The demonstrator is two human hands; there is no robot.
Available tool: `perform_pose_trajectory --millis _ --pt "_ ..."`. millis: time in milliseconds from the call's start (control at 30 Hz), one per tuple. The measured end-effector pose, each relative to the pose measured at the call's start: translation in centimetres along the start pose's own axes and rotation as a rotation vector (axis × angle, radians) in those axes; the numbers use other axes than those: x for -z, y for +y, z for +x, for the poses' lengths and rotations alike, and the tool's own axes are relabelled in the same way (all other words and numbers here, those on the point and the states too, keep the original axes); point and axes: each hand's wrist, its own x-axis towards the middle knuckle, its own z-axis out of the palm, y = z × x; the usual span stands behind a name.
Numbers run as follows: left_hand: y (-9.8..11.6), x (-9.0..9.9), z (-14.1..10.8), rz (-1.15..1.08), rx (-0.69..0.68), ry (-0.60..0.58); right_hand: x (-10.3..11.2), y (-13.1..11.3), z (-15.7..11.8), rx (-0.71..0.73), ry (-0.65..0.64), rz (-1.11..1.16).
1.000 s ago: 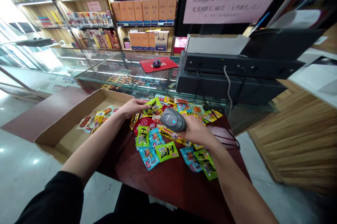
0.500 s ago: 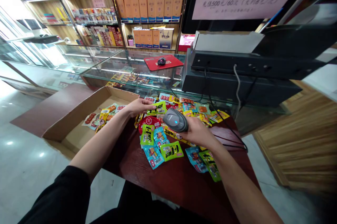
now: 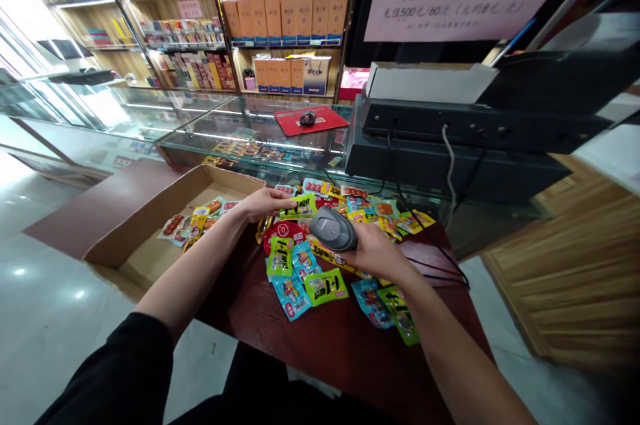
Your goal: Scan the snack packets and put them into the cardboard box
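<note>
My left hand point(image 3: 265, 204) is closed on the edge of a green snack packet point(image 3: 301, 206), held over the heap of packets. Wrapped in my right hand point(image 3: 373, 248) is a grey barcode scanner point(image 3: 332, 228), its head close to that packet's lower right side. Beneath and around both hands lie small snack packets in several colours. Nearer to me are green packets point(image 3: 326, 286) and blue packets point(image 3: 291, 295). A round red item point(image 3: 280, 233) shows partly under them. At the right, a blue packet point(image 3: 371, 303) lies beside another green one point(image 3: 403, 315).
An open cardboard box point(image 3: 145, 212) with some packets inside stands on the left of the dark red table point(image 3: 345, 345). Behind is a glass counter point(image 3: 215, 128) with a red mouse pad point(image 3: 325, 120). Black equipment point(image 3: 450, 158) and trailing cables border the right.
The blue light on the scanner's top is no longer lit. Both hands keep almost the same place, and the view has shifted very slightly.
</note>
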Motion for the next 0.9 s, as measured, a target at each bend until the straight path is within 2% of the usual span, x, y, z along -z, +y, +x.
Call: perform_pose_trajectory --millis 133,233,300,433,533,633,700,767,900 --pt "0.8 0.2 -0.7 -0.04 -0.016 0.009 0.3 -0.2 0.0 -0.039 -0.002 -0.014" --pt "1.7 1.6 -2.5 -0.057 -0.028 0.034 0.6 -0.5 -0.1 -0.037 -0.02 -0.013" --pt "1.9 3.4 -4.5 -0.01 -0.039 0.102 0.7 -0.7 -0.1 -0.019 -0.024 0.012" --pt "1.6 8.2 -9.3 0.05 -0.046 0.277 0.7 -1.1 -0.2 0.006 0.003 0.001" --pt "1.1 11.6 -13.2 -0.03 -0.041 0.399 0.8 -1.1 -0.2 0.001 0.008 -0.017" --pt "1.0 13.7 -16.2 -0.108 -0.019 0.445 0.8 -0.8 -0.1 -0.001 0.005 -0.004" --pt "1.0 14.3 -17.3 -0.125 -0.006 0.45 0.9 -0.6 -0.1 -0.004 0.0 0.012" --pt "1.0 14.1 -17.2 -0.123 -0.009 0.448 1.0 -0.3 -0.1 -0.021 0.0 0.011" --pt "1.0 11.6 -14.3 -0.064 -0.036 0.378 1.8 0.4 -0.3 -0.037 0.029 -0.03"
